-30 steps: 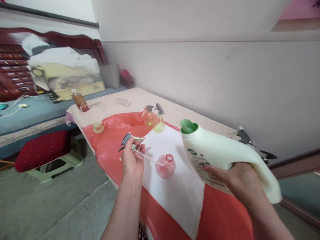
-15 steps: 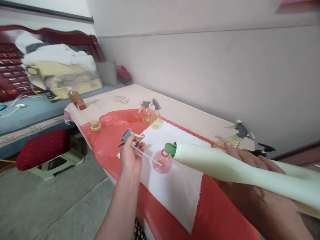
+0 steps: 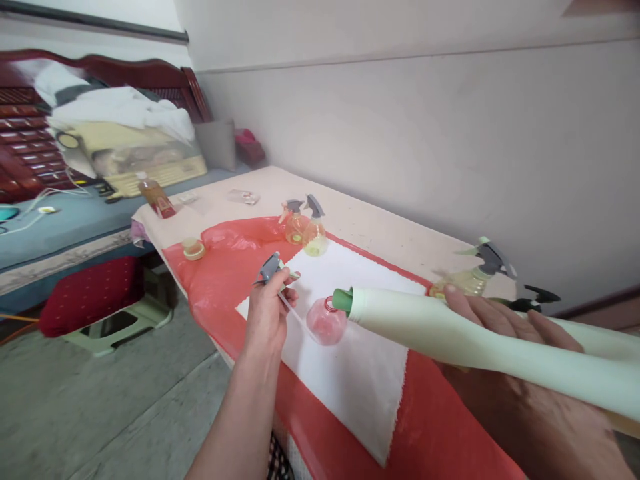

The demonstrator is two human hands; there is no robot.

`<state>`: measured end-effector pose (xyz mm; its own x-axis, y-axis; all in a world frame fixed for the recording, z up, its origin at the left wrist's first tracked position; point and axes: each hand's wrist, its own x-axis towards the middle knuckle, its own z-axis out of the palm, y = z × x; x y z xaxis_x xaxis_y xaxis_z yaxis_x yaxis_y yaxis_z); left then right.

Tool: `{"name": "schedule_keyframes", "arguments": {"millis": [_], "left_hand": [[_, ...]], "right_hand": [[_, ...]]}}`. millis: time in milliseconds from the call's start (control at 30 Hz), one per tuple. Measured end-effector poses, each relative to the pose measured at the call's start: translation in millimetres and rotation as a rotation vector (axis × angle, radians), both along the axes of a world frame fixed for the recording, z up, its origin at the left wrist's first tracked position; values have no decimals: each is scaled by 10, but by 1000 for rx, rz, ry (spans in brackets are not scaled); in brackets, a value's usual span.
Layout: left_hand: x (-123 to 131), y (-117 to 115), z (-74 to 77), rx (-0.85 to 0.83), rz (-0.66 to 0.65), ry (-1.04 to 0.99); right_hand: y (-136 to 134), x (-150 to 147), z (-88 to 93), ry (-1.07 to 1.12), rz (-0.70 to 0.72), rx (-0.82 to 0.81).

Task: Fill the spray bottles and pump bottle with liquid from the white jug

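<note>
Near the middle of the white cloth (image 3: 360,380): small round pink plastic bottle (image 3: 326,321), upright, mouth uncapped. Just above that mouth, over the cloth: green spout (image 3: 343,300) of a big pale-green plastic jug (image 3: 450,330), tipped nearly flat, gripped by the right hand (image 3: 515,407), fingers curled over its body. At the cloth's left edge: left hand (image 3: 265,315) closed around a grey-and-green plastic trigger sprayer head (image 3: 271,267)

The person is holding the left forearm (image 3: 235,413) stretched forward from the bottom middle of the view, bare, with the wrist straight. The left hand (image 3: 267,313) is gripping shut, its back turned to the camera and its fingertips pinching at the top. The right hand (image 3: 520,413) is sitting low at the right, palm cupping from beneath, its fingers (image 3: 480,310) wrapping over from above.
</note>
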<state>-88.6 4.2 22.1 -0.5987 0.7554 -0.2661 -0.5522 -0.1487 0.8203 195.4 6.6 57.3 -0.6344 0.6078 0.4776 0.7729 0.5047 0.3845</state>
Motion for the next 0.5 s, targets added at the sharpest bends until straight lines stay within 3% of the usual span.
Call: {"name": "schedule_keyframes", "arguments": {"millis": [233,500], "left_hand": [[52,6,3,-46,-74,39],[83,-2,4,-63,-73,49]], "right_hand": [[-19,-36,62,-10,12,31],[-16,-28,75,14,31,95]]}}
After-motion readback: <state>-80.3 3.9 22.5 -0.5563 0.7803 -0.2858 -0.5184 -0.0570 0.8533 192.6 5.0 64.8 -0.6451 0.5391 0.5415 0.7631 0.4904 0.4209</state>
